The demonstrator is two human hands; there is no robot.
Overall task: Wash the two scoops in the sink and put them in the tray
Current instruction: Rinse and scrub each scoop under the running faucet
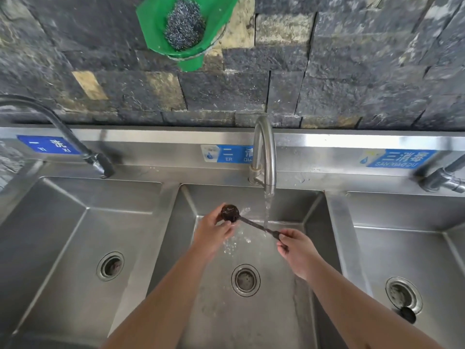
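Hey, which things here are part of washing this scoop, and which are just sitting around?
In use:
scoop
left hand at its bowl
right hand on its handle
middle faucet, running
middle sink basin

Just there:
steel wool in green holder
left basin
right basin
left faucet
blue labels

No tray or second scoop is in view.

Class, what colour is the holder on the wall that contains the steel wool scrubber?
Green: the holder shows clearly in the head view, cradling the grey steel wool scrubber.

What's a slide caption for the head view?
Both hands hold one scoop over the middle basin, its handle under the running tap.
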